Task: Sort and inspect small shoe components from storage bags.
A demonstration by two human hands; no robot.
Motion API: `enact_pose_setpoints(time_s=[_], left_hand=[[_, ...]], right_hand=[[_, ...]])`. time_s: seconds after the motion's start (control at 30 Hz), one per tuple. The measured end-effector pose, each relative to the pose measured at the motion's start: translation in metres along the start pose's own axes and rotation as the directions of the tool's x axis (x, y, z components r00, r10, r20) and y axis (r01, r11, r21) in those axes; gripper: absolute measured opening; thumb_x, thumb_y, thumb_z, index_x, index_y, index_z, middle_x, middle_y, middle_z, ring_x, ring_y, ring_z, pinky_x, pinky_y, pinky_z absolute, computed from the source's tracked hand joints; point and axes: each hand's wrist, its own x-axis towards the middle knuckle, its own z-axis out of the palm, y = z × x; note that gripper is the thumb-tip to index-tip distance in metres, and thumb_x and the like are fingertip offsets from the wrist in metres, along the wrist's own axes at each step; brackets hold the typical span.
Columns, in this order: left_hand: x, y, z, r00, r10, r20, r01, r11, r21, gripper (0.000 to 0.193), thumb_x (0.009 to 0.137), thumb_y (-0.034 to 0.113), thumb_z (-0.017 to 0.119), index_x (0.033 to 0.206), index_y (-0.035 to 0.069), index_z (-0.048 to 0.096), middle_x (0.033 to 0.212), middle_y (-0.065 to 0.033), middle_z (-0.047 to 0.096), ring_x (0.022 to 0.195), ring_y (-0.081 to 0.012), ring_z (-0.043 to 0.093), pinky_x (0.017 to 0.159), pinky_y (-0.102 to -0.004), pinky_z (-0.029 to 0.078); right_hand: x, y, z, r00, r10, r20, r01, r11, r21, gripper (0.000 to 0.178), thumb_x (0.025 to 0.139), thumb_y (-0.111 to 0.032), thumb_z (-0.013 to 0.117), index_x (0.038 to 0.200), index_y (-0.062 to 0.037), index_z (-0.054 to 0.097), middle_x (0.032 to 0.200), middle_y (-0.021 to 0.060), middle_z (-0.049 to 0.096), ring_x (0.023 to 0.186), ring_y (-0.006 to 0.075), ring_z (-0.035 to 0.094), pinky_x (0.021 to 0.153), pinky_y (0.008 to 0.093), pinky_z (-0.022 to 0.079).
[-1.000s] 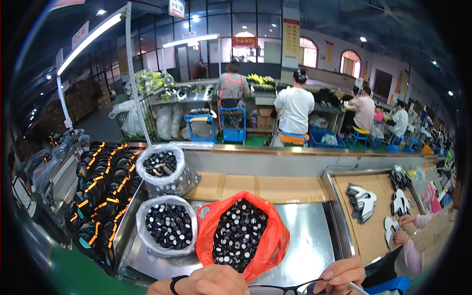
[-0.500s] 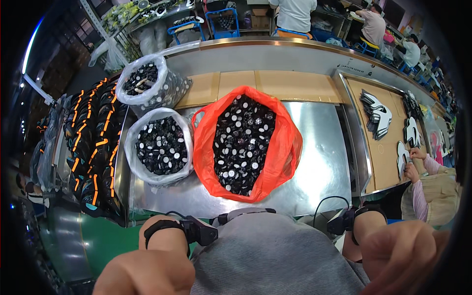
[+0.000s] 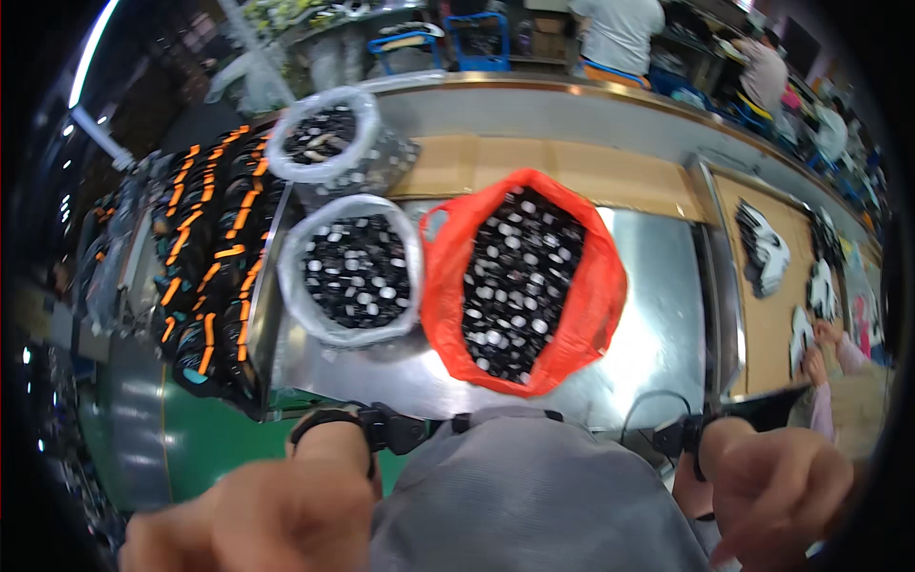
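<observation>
My left hand [image 3: 262,515] hangs at the lower left, smeared by motion. Its fingers run partly out of view, so whether they are closed cannot be made out. At the lower right my right hand [image 3: 783,491] looks loosely curled, also blurred, with no object visible in it. Both are near my lap, apart from the table. In front of me a red plastic bag [image 3: 596,305] stands rolled open, full of small round black and silvery pieces [image 3: 519,286]. To its left are a nearer clear plastic bag [image 3: 291,276] and a farther clear plastic bag [image 3: 367,143] with similar pieces.
Rows of black items with orange strips [image 3: 205,257] lie left of the metal table [image 3: 658,305]. Cardboard [image 3: 572,172] lines its far side. On the right, a brown board [image 3: 762,334] bears white and black cut pieces [image 3: 762,248], and a co-worker's hands [image 3: 820,348] touch one.
The view has swung, so the table and bags appear farther right. My left hand has shifted left in the picture; my right hand stays near the lower right. The red bag stands in the same place.
</observation>
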Motion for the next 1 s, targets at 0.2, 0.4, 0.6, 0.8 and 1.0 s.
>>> enact_pose_setpoints(time_s=[0.2,0.4,0.6,0.8,1.0], left_hand=[[-0.096,-0.082,-0.044,0.826,-0.555,-0.095,0.459,0.566,0.685,0.048,0.073,0.006,0.072,0.118,0.002,0.055,0.103,-0.0171,0.061,0.096,-0.0317,0.058,0.084,-0.0396,0.047],[-0.224,-0.111,-0.087,0.401,-0.912,0.083,0.083,0.127,0.988,0.054,0.066,0.019,0.076,0.116,0.008,0.059,0.111,-0.0089,0.059,0.109,-0.0281,0.053,0.091,-0.0401,0.039],[-0.218,-0.122,-0.113,0.477,-0.863,0.163,0.212,0.293,0.932,0.014,0.068,0.007,0.06,0.081,0.009,0.061,0.068,-0.0004,0.055,0.07,-0.0195,0.056,0.064,-0.0335,0.041],[-0.213,-0.102,-0.114,0.312,-0.908,0.279,0.231,0.357,0.905,0.011,0.071,0.012,0.063,0.081,0.01,0.06,0.067,-0.0007,0.054,0.071,-0.0183,0.057,0.063,-0.0324,0.041],[-0.188,-0.13,-0.104,0.411,-0.866,0.285,0.338,0.435,0.834,0.026,0.074,0.02,0.071,0.096,0.008,0.064,0.088,-0.004,0.061,0.08,-0.0217,0.057,0.067,-0.0313,0.042]], right_hand=[[-0.12,0.096,-0.043,0.36,0.926,0.113,-0.622,0.328,-0.711,0.051,0.076,-0.003,0.071,0.121,0.0012,0.049,0.124,0.0196,0.047,0.106,0.0332,0.054,0.091,0.0402,0.047],[-0.212,0.159,-0.05,0.125,0.976,0.179,-0.051,0.186,-0.981,0.087,0.063,-0.022,0.083,0.138,-0.0081,0.04,0.141,0.0238,0.032,0.128,0.0487,0.031,0.101,0.054,0.036],[-0.237,0.195,-0.048,0.092,0.989,0.113,0.081,0.106,-0.991,0.093,0.059,-0.026,0.082,0.141,-0.0192,0.038,0.145,0.0207,0.03,0.128,0.0479,0.031,0.093,0.0562,0.041],[-0.233,0.205,-0.045,0.059,0.998,0.013,0.01,0.012,-1.0,0.089,0.058,-0.012,0.077,0.138,-0.0227,0.042,0.147,0.0197,0.026,0.124,0.0443,0.034,0.089,0.0516,0.045],[-0.239,0.211,-0.052,0.282,0.957,0.071,-0.083,0.098,-0.992,0.064,0.064,-0.011,0.075,0.124,-0.0166,0.054,0.131,0.0164,0.043,0.109,0.0379,0.047,0.083,0.0455,0.046]])
